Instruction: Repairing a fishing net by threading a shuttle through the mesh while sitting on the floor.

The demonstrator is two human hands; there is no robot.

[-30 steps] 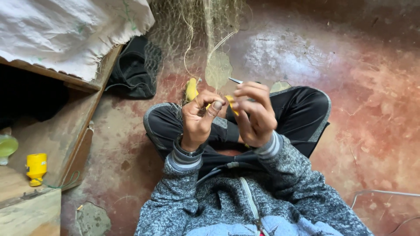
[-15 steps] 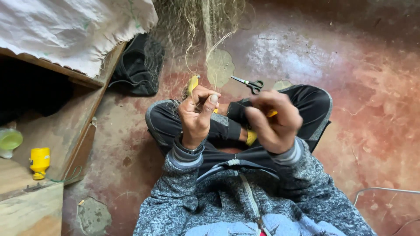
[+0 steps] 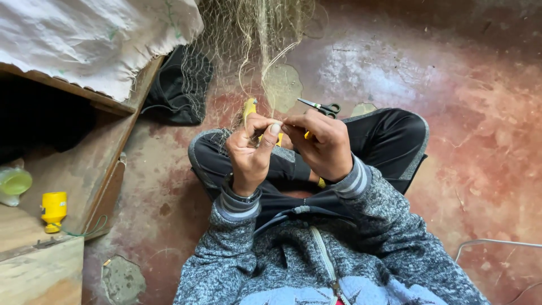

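Observation:
A fine pale fishing net [image 3: 257,39] hangs down from above to my lap. My left hand [image 3: 248,155] pinches a strand of it between thumb and forefinger, and a yellow plastic piece [image 3: 249,107] sticks up just behind that hand. My right hand [image 3: 323,146] meets the left at the fingertips. It is closed on a yellow netting needle [image 3: 320,182], whose end shows below the wrist. Small black-handled scissors [image 3: 319,106] lie on the floor just beyond my right hand. I sit cross-legged in black trousers and a grey jacket.
A low wooden bench [image 3: 84,164] stands at the left under a white sack cloth [image 3: 96,39]. A yellow spool [image 3: 53,210] and a green cup [image 3: 14,183] sit on it. A black bag [image 3: 178,87] lies under the net. The floor is worn reddish concrete [image 3: 468,113].
My right hand dropped toward my lap with the yellow needle, then came back up to meet the left hand at the net strand. The left hand stayed in place.

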